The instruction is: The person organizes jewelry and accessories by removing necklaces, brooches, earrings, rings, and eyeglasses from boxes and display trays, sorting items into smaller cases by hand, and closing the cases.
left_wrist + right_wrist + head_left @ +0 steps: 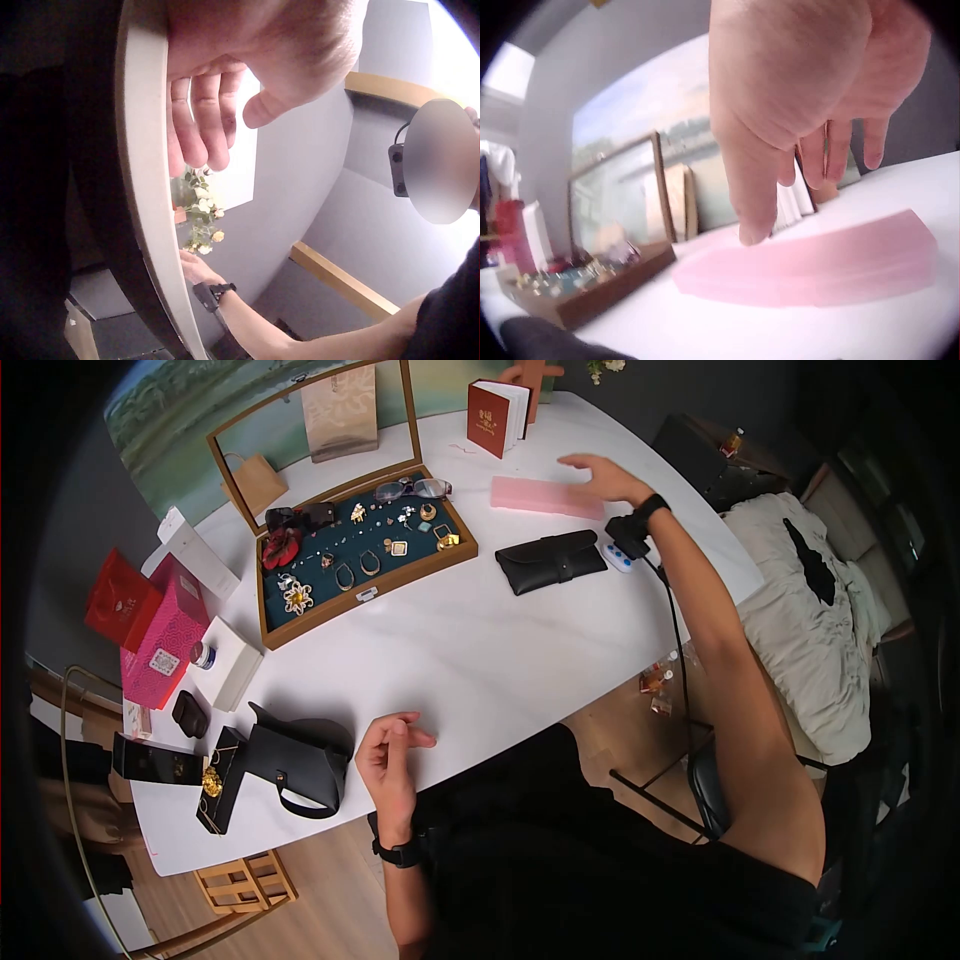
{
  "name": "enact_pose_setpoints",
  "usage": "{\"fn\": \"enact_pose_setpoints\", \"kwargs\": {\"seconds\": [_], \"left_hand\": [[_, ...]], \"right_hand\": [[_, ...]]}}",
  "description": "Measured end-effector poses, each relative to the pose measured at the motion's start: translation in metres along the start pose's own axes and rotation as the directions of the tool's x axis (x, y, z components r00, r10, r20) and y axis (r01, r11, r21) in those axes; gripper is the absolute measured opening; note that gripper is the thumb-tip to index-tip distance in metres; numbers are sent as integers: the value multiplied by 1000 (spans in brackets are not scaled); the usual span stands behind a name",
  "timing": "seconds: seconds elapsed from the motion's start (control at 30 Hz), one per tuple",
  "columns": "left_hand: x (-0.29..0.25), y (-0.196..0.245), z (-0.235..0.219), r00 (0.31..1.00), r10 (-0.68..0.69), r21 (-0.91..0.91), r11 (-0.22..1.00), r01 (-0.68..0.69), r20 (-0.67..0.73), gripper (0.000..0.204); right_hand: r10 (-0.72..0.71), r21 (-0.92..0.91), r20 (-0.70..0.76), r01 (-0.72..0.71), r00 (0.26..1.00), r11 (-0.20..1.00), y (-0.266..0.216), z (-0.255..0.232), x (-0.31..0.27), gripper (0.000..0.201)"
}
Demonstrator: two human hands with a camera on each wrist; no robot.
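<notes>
My right hand point(608, 480) reaches over the right end of a long pink box point(532, 496) on the white table. In the right wrist view, its thumb point(751, 214) and fingers point down close over the pink box point(821, 266), and nothing is gripped. Nearer to me lies a black flap case point(550, 562), just left of a small white and blue item point(619, 557) below the wrist. My left hand point(388, 765) idles at the table's front edge, fingers loosely bent and holding nothing. A black handbag point(290, 760) lies to its left.
A glass-lidded jewelry case point(375, 588) stands open at the back, with glasses point(412, 489) and rings inside. Behind the pink box stands a red book point(490, 420). Pink box-like packaging point(165, 635), a white box point(228, 665) and a black tray point(222, 780) line the left side.
</notes>
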State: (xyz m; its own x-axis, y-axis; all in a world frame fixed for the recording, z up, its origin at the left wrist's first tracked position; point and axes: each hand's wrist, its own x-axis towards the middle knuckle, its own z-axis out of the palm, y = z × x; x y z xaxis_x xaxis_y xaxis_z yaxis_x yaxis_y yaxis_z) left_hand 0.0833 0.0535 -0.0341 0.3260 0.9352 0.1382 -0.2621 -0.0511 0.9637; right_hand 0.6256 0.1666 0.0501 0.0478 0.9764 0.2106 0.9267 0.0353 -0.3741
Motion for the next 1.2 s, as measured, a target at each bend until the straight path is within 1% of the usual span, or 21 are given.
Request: {"fn": "enact_pose_setpoints", "kwargs": {"seconds": [0.03,0.07,0.13,0.17,0.23,0.27,0.33,0.37,0.4,0.47,0.5,0.53,0.6,0.63,0.67,0.73,0.87,1.03,1.07,1.13,1.2], "left_hand": [[1,0,0,1000,4,3,1000,-4,4,26],[0,-1,0,1000,5,5,1000,-5,8,25],[-1,-1,1,1000,2,11,1000,-2,0,25],[0,-1,1,1000,14,17,1000,-14,-3,25],[0,0,1,1000,10,9,1000,-10,-1,24],[-1,0,1,1000,9,0,1000,-9,-2,24],[-1,-1,0,1000,11,0,1000,-11,4,24],[-1,-1,0,1000,12,2,1000,-12,9,24],[-1,-2,0,1000,15,3,1000,-15,8,24],[-1,-3,-1,1000,29,-10,1000,-29,11,24],[-1,-3,-1,999,32,-5,999,-32,6,24],[-1,-3,-1,1000,27,-9,1000,-27,7,23],[-1,-5,-4,1000,22,-10,1000,-22,-2,23],[-1,-7,-5,999,31,-1,1000,-31,17,24],[-1,-9,-7,999,40,6,999,-40,37,24],[-2,-8,-7,999,36,13,999,-36,31,24],[-3,-3,-5,999,40,18,999,-40,29,23],[-3,-6,0,998,39,23,999,-40,55,20],[-3,-2,3,999,32,3,999,-32,40,19],[-4,-4,-3,997,5,-43,999,-1,81,17],[-9,9,-1,996,23,-178,984,-7,85,14]], "right_hand": [[-18,71,-104,25,994,997,-23,-13,-12,53],[-17,70,-98,24,995,997,-41,-32,-23,53],[48,144,-29,-43,998,989,-66,-64,-51,42],[52,146,-28,-47,998,988,-74,-69,-64,42],[-9,151,-4,10,1000,989,-89,-71,-89,35],[-9,149,-4,10,1000,989,-96,-66,-99,35],[-1,118,66,-7,998,993,-113,-52,-114,36],[-23,38,76,20,997,999,-123,-44,-120,40],[-25,38,74,22,997,999,-119,-34,-119,40],[-182,-66,41,185,982,981,-108,-7,-115,44],[-133,-50,113,139,985,989,-114,-2,-111,53],[-140,-45,112,146,984,988,-115,5,-107,53],[-292,-73,55,296,955,952,-117,26,-99,67],[-308,-103,70,314,949,944,-120,32,-94,73],[-311,-98,74,318,947,943,-122,35,-91,73],[-150,-52,238,167,960,985,-128,36,-87,72],[-113,-108,241,143,964,984,-136,40,-87,71],[-237,6,111,238,965,971,-121,51,-92,70],[-208,12,119,208,971,978,-125,51,-93,70],[-168,10,124,168,978,986,-133,55,-95,71],[-90,-11,141,92,986,996,-145,54,-98,72]]}}
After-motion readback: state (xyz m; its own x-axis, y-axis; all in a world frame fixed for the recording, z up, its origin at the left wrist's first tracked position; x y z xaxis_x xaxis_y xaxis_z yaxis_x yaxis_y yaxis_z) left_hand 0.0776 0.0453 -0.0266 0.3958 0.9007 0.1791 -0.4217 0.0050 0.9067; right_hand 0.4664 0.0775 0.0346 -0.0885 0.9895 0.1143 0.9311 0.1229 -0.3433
